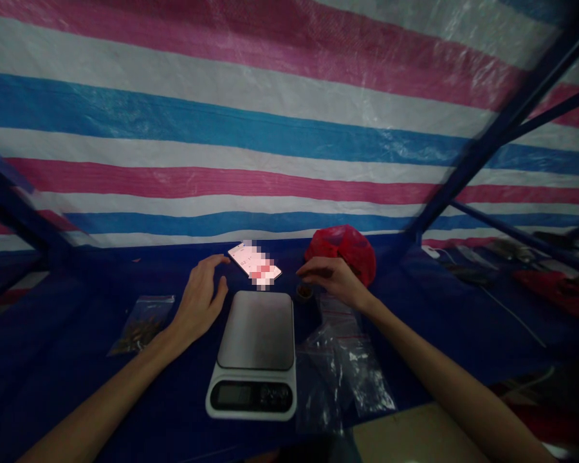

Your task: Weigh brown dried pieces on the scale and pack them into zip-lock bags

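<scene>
My left hand (203, 299) is open, thumb apart from the fingers, its fingertips beside the lit phone (251, 260), which lies on the blue surface. In front of me is a white kitchen scale (255, 331) with a bare metal plate and a dark display. My right hand (335, 278) is held just above a small round cup (303, 294) with brownish contents. Its fingertips are drawn together in a pinch; anything between them is too small to make out. Behind that hand sits a red plastic bag (345, 247).
A zip bag (142, 325) of brownish pieces lies left of my left forearm. Clear zip bags (357, 360) overlap right of the scale. Blue metal posts (463, 167) rise at both sides, before a striped plastic sheet (251, 135). A white cable (506, 312) lies far right.
</scene>
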Action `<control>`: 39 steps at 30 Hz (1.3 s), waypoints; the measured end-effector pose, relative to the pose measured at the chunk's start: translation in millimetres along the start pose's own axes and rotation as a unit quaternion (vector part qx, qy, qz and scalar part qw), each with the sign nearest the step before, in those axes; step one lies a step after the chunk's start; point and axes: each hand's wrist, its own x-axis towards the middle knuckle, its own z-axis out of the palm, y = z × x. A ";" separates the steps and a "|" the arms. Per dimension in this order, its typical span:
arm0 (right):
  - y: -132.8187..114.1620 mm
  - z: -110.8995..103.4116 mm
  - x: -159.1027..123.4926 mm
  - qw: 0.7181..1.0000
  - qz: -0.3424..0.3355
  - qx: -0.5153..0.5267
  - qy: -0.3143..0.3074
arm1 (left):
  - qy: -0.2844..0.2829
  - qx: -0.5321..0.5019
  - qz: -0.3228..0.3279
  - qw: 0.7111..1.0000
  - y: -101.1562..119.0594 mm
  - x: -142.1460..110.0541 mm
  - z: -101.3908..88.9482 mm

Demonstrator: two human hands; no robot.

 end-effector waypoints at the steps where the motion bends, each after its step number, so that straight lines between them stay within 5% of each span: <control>1: -0.4 4.6 -0.6 1.000 0.011 0.012 -0.007 | 0.004 -0.002 -0.004 1.000 -1.0 -1.7 -0.4; 13: 12.8 14.4 -4.4 0.993 0.057 0.102 -0.011 | 0.016 -0.044 -0.062 0.997 -14.8 -6.3 -0.2; 39: 3.5 13.2 -14.2 0.996 0.014 0.080 0.036 | -0.005 -0.023 -0.065 0.998 -11.7 -4.6 -0.6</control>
